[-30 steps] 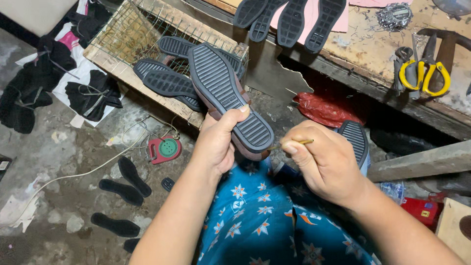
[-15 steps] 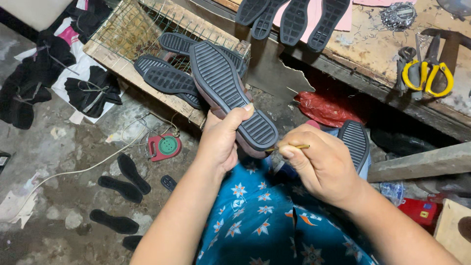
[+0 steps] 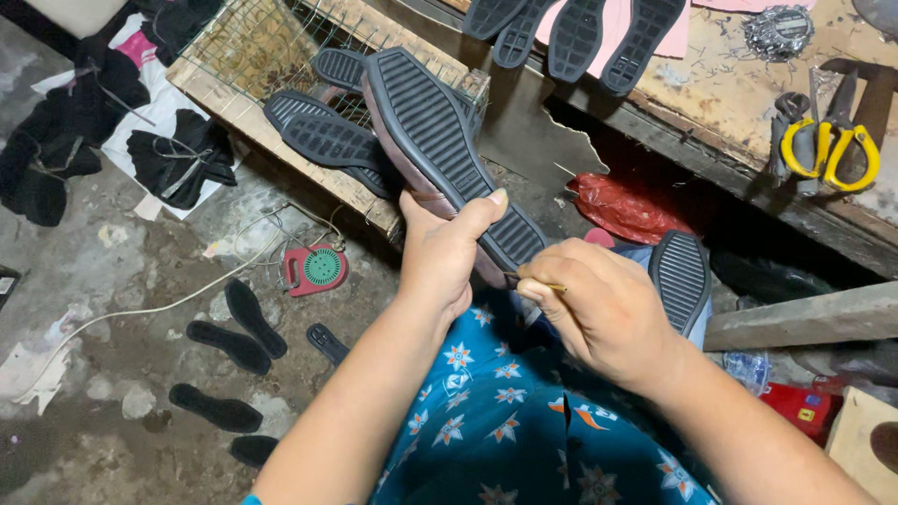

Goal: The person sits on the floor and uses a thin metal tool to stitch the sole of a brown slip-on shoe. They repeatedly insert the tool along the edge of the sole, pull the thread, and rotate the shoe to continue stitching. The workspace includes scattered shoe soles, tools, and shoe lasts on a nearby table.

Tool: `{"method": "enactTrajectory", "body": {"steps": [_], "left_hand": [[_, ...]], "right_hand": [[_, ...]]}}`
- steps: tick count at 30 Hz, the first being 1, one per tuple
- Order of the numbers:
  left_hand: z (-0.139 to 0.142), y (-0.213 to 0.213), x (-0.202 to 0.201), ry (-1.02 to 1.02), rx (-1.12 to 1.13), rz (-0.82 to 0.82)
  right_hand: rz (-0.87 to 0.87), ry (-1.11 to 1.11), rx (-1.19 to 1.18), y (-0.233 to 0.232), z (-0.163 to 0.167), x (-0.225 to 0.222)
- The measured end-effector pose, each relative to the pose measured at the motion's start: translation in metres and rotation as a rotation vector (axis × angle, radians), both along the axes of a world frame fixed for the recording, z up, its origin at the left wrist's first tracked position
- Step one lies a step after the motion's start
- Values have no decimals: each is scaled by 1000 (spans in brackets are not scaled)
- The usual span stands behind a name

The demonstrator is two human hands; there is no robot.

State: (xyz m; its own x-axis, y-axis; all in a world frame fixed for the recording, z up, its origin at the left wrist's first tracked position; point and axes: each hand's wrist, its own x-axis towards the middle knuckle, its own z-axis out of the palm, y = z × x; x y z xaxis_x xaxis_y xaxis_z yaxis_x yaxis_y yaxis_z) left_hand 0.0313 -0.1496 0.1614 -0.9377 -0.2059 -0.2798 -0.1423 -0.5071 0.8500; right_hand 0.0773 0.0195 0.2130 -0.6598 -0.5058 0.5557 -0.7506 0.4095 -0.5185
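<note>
— Head view first: what does the left hand have?

— It is closed around a shoe turned sole-up, gripping it near the heel end, thumb lying across the ribbed black sole. The shoe's brown upper shows along the left edge, and the toe points up and away from the person.

— And the right hand?

— Its fingers are curled shut, pinching a thin yellowish tool whose tip sits at the edge of the sole near the heel. What kind of tool it is cannot be told; most of it is hidden in the fist.

— Where is the shoe, exactly?

— Held in the air above the person's lap, which is covered in blue flowered cloth. Just behind it stands a wire-mesh crate with loose black soles resting on it.

— What else is nearby?

— Another ribbed sole lies just right of the right hand. On the bench above rest more soles and yellow-handled scissors. Down on the concrete floor lie flat black insoles, a small red round gadget with a white cord, and dark cloth pieces.
</note>
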Motion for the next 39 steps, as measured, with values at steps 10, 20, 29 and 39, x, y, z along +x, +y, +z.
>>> {"method": "enactTrajectory", "body": {"steps": [10,20,29,39], "left_hand": [[-4,7,-4,-11,21,7],[-15,2,-3,-8,-25,-81],[-32,5,14,267,-233,-130],[-32,1,19,207,-428,-155]], "right_hand": [[29,55,-24,-14,-6,-16],[-102,-21,-148,6,-5,-7],[-39,-39,-86,-7,-10,-11],[-39,15,-32,-10,-11,-10]]}}
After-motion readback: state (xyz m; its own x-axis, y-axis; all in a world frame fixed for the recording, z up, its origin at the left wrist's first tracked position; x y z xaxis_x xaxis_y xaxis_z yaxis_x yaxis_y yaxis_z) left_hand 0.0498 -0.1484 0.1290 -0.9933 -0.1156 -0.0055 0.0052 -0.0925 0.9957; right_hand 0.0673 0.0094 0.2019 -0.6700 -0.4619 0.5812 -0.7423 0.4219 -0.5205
